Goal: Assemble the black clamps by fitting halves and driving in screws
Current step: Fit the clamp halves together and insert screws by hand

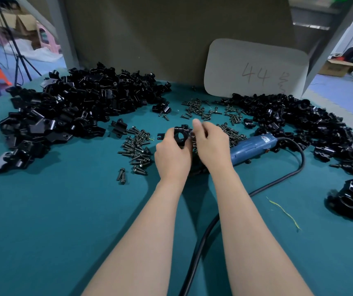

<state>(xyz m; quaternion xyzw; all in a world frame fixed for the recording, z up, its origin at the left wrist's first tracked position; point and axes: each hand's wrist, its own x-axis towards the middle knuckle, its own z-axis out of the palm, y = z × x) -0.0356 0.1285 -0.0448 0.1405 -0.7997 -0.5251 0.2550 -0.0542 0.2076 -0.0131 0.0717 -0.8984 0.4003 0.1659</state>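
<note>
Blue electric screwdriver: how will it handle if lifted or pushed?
Likely rigid and fairly heavy: the blue electric screwdriver has a thick moulded body. Its round barrel lies on its side, so a push may roll it. The black cord looping from its rear will probably drag.

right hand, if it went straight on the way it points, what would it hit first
Probably the loose screws scattered just beyond the right hand; depth is unclear, so it might pass above them.

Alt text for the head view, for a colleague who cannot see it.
The left hand grips a black clamp over the teal table while the right hand, fingers curled, meets its right side. Screws, two heaps of black clamp parts and a blue power screwdriver lie around.
</note>
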